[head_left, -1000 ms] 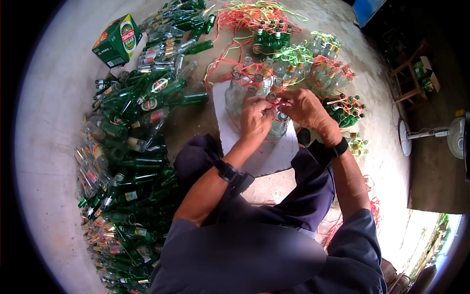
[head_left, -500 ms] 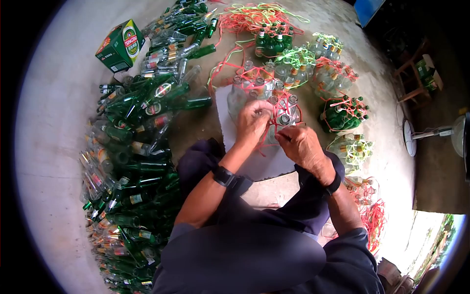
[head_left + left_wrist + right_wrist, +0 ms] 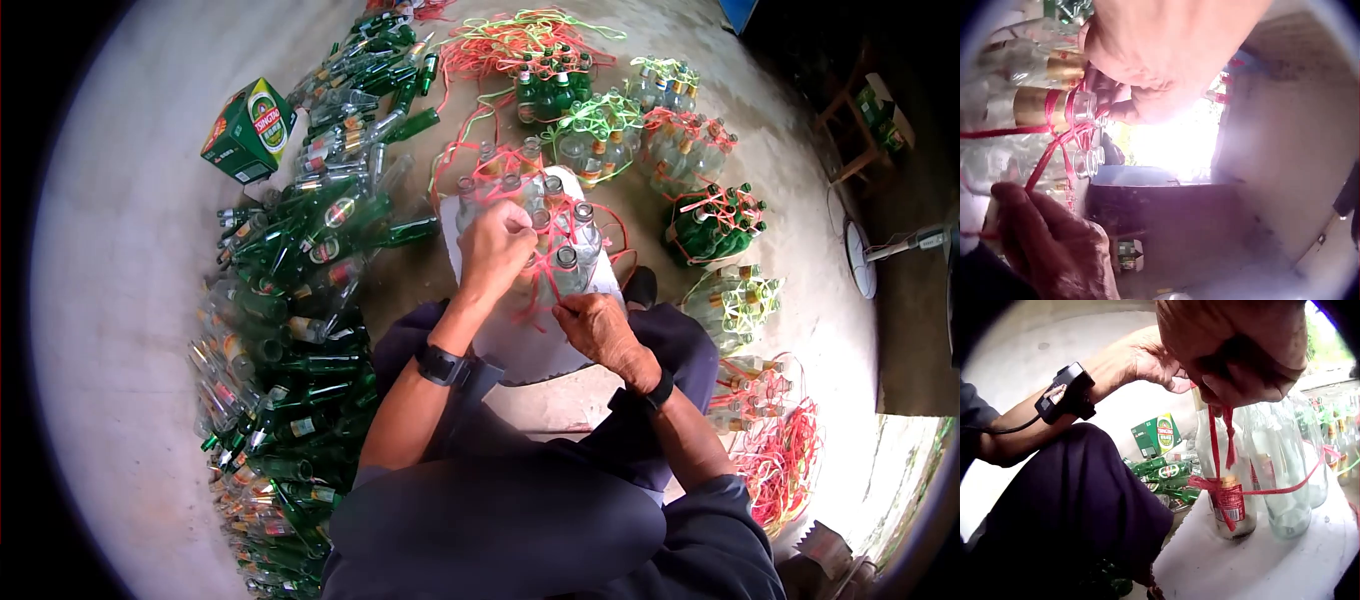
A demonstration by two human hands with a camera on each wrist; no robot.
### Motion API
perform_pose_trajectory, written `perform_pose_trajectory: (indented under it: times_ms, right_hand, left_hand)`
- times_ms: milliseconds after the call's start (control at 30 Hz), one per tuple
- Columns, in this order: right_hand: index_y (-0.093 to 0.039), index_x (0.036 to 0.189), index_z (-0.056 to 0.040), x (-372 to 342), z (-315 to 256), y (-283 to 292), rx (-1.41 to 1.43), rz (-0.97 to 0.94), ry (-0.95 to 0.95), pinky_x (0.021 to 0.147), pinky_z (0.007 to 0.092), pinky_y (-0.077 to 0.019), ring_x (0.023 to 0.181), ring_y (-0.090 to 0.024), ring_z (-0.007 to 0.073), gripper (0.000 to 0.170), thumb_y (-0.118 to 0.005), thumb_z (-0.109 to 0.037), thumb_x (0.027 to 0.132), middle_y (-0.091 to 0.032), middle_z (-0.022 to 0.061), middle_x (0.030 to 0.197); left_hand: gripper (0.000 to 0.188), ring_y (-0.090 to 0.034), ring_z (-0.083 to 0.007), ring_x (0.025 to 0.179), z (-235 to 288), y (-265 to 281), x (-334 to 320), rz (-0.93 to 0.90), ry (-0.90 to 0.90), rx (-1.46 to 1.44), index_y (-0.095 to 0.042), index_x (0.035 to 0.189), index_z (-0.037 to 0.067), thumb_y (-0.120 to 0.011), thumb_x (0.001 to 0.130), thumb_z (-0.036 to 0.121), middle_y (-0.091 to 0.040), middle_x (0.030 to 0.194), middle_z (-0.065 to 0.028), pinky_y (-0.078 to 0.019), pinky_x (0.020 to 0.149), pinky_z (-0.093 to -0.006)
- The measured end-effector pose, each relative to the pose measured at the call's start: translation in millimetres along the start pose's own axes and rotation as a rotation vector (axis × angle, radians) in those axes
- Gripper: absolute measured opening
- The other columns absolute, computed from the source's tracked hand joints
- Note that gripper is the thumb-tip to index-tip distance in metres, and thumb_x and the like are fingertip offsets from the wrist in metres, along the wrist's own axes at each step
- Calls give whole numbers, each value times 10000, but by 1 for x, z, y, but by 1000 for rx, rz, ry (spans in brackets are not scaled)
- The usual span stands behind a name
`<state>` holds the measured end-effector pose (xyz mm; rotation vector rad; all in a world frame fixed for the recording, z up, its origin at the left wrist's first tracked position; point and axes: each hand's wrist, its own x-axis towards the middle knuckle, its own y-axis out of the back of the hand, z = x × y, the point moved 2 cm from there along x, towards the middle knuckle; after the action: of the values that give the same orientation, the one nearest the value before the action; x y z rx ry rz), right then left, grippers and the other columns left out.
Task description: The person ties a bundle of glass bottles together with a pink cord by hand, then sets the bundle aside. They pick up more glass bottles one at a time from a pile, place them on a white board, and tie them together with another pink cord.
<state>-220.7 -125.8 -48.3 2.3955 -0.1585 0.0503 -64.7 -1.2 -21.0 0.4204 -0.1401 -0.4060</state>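
Note:
Clear glass bottles (image 3: pixel 585 238) stand in a group on a white board (image 3: pixel 535 362), with red plastic string (image 3: pixel 556 285) crossing their necks. My left hand (image 3: pixel 494 250) is at the near left necks, thumb and forefinger pinching the string beside a bottle mouth; its other fingers are partly hidden in the left wrist view. My right hand (image 3: pixel 602 332), low at the near side of the group, pinches a strand drawn down from the necks. In the right wrist view, knotted ends (image 3: pixel 1225 484) hang beneath this hand, and string circles the bottle bodies.
Loose green and clear bottles (image 3: pixel 290 340) pile along the left, near a green Tsingtao carton (image 3: pixel 250 130). Tied bundles, one of green bottles (image 3: pixel 715 225), line the right. Red and green string (image 3: pixel 510 40) lies behind, more red string (image 3: pixel 780 465) at lower right. A fan (image 3: pixel 860 258) stands far right.
My right hand has moved from the bottle tops down toward the near edge of the board, drawing the red string with it. The left hand has stayed near the necks, shifting slightly left.

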Motion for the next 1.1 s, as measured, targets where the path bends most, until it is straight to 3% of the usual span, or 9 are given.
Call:
perform_pose_trajectory:
  times_ms: [133,200,467,533,567,767,933,1033,1100]
  right_hand:
    - [-670,815,39,-3,-1,-2,100,-12,-12,600,431,-509,631,-657,376,195,-652,-129,912,-640,218,685]
    - [-670,815,40,-4,-10,6,122,-22,17,600,430,-510,632,-662,369,196,-649,-127,916,-645,214,686]
    - [-675,826,38,-9,-12,8,196,1,63,625,411,-528,653,-683,347,222,-612,-133,952,-679,190,710]
    - [-775,1049,-159,-9,-11,9,245,-56,8,669,417,-534,707,-669,363,223,-583,-111,946,-679,197,780]
    - [-775,1049,-159,-8,-10,9,250,-49,8,669,417,-534,707,-669,363,223,-583,-111,946,-679,197,780]
    - [-779,1028,-136,-8,-3,-7,343,-28,-32,656,372,-528,620,-660,275,222,-570,-142,954,-674,181,713]
    - [-748,938,22,-3,-6,-1,703,-44,-331,530,263,-457,561,-556,99,341,-607,-284,988,-649,27,689]
    - [-731,948,47,-2,-2,1,949,-34,-447,516,241,-462,565,-583,110,433,-602,-363,999,-677,58,724]
    - [-718,967,59,-2,1,0,1034,-55,-505,550,250,-493,584,-599,111,472,-594,-396,996,-710,82,786]
  left_hand:
    - [188,-662,-192,715,3,7,5,4,-2,43,-661,857,19,-670,738,165,-671,731,-92,-512,683,-355]
    - [70,-522,-92,636,5,8,7,2,36,-67,-637,808,-4,-616,741,2,-593,709,-20,-427,582,-265]
    - [76,-543,-124,527,28,4,15,40,102,-455,-571,851,18,-545,783,1,-571,693,-51,-399,471,-249]
    - [93,-516,-103,503,38,5,18,61,106,-464,-564,887,22,-535,806,-14,-568,708,-44,-367,456,-223]
    - [101,-495,-94,498,42,9,21,82,47,-566,-564,898,26,-532,817,-25,-558,713,-32,-348,452,-215]
    - [139,-379,-38,501,59,27,17,100,-21,-594,-582,956,31,-556,841,-43,-531,735,7,-282,432,-200]
    - [132,-366,-13,502,89,45,-6,-16,62,-585,-585,968,27,-589,845,-21,-558,748,4,-259,434,-184]
    - [140,-386,-8,533,117,55,-59,-142,5,-508,-580,967,24,-613,832,15,-598,771,-21,-286,463,-193]
    - [101,-527,-48,691,123,56,-100,-269,44,-456,-561,946,24,-618,862,25,-600,830,-6,-428,633,-202]
